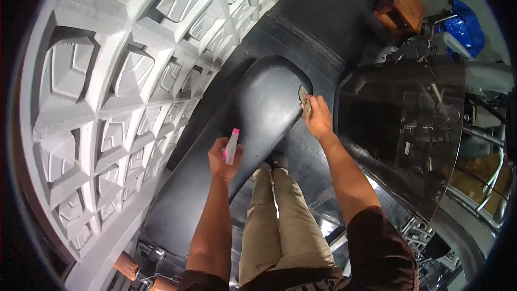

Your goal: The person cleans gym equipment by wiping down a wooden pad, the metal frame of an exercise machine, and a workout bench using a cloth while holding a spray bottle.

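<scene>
My left hand [222,160] is wrapped round a translucent spray bottle [231,150] with a pink top, held above a long black padded bench [266,94]. At the bench's right edge, near its far end, my right hand [316,114] grips a greyish-green cloth [305,98], which touches the padded surface. The bench runs diagonally from the lower left to the upper middle, and its surface looks smooth and shiny.
A white wall [97,113] of raised geometric blocks rises on the left. To the right is a dark glossy panel [398,134] beside metal tubing. A wooden box [399,9] and a blue object [464,28] lie at the upper right.
</scene>
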